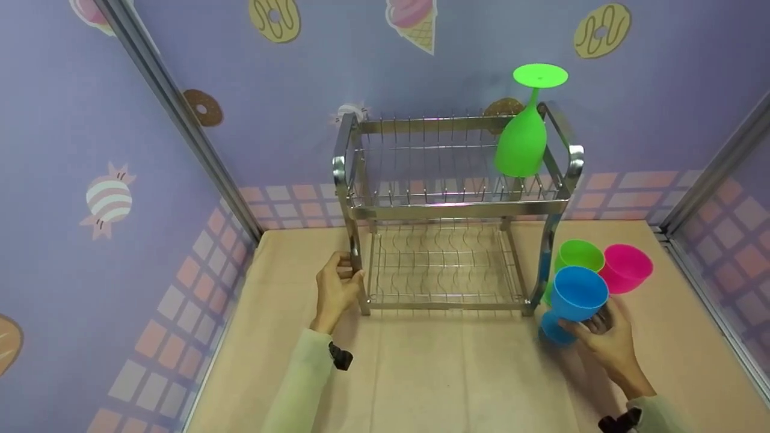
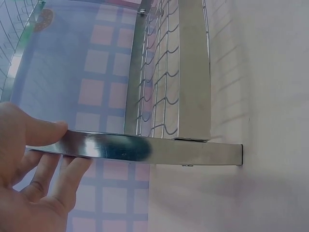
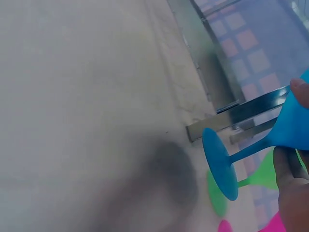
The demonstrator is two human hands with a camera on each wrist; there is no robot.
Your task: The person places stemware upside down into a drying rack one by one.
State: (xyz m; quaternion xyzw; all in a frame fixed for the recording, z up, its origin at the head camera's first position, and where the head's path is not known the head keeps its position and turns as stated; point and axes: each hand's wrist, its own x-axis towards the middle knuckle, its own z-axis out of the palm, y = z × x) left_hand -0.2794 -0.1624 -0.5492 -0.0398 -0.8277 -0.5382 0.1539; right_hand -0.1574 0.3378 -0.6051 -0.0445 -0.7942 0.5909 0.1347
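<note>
A two-tier metal dish rack [image 1: 457, 210] stands against the back wall. My left hand [image 1: 337, 288] grips its left front post, thumb on one side and fingers on the other in the left wrist view. In my right hand [image 1: 610, 337] is a blue goblet [image 1: 579, 294], held by its bowl between thumb and fingers. Its round foot [image 3: 220, 164] appears clear of the table in the right wrist view. Behind it stand a green goblet [image 1: 579, 255] and a pink goblet [image 1: 627, 269]. Another green goblet [image 1: 523, 144] rests upside down on the rack's upper tier, at the right.
The rack's lower tier [image 1: 445, 258] has wavy wire rows. A cream cloth [image 1: 421, 373] covers the table. Patterned walls [image 1: 180, 180] rise at the back and both sides, with metal strips [image 1: 180, 108] along the corners.
</note>
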